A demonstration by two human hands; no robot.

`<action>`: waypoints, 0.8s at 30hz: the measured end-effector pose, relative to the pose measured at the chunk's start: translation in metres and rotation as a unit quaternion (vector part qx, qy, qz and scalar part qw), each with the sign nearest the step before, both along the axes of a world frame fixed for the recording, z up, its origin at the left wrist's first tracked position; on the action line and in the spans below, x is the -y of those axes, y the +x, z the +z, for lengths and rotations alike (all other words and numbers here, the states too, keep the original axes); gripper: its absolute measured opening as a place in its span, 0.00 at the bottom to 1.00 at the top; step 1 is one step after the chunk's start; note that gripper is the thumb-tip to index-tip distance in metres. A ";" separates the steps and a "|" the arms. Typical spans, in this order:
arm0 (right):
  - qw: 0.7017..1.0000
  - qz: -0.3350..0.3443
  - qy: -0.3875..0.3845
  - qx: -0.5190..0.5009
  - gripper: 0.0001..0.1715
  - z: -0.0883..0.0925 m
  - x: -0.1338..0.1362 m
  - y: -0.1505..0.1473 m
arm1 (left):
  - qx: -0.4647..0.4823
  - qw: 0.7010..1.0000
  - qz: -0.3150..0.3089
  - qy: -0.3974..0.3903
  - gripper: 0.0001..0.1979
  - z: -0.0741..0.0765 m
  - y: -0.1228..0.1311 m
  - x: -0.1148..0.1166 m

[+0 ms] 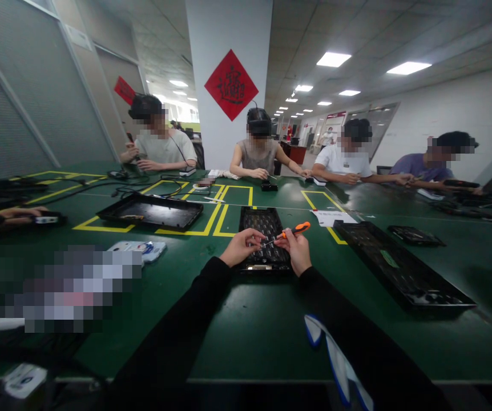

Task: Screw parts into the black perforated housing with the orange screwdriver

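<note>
My right hand (296, 251) is closed around a screwdriver with an orange and black handle (299, 229). Its thin shaft points left toward my left hand (241, 248), whose thumb and fingers are pinched together near the tip. Whatever sits in that pinch is too small to make out. Both hands hover over a black tray-like case (252, 214) full of small parts in rows, and I cannot tell whether they touch it. A pale metallic piece (259, 267) lies at the case's near edge.
A long black tray (417, 274) lies to the right, beside a smaller black case (417, 235) and a white paper (334, 218). Another black tray (152, 212) sits at left, near dark cables (130, 185). Several people work around the green table (246, 325); one person's hand (19, 217) reaches in at left.
</note>
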State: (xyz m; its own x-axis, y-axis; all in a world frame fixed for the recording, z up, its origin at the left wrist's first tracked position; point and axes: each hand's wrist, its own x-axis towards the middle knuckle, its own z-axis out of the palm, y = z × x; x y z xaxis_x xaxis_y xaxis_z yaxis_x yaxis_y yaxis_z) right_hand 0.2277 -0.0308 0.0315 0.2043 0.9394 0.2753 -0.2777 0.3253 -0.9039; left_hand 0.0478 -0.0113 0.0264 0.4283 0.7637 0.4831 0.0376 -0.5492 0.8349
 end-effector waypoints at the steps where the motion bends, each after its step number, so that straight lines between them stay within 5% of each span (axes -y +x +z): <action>1: 1.000 -0.001 0.001 0.002 0.17 0.000 0.000 0.000 | -0.001 1.000 -0.002 0.001 0.15 0.000 0.000 0.000; 12: 1.000 -0.006 0.011 0.014 0.17 -0.001 0.001 -0.001 | -0.023 0.999 0.021 0.041 0.15 0.001 0.000 -0.001; 19: 1.000 -0.014 0.015 0.014 0.17 0.000 0.002 -0.002 | -0.058 0.992 0.069 0.088 0.13 0.002 -0.001 0.000; 24: 0.996 -0.080 0.035 -0.001 0.16 -0.002 0.002 0.000 | -0.009 0.987 0.145 0.071 0.11 -0.003 -0.002 -0.003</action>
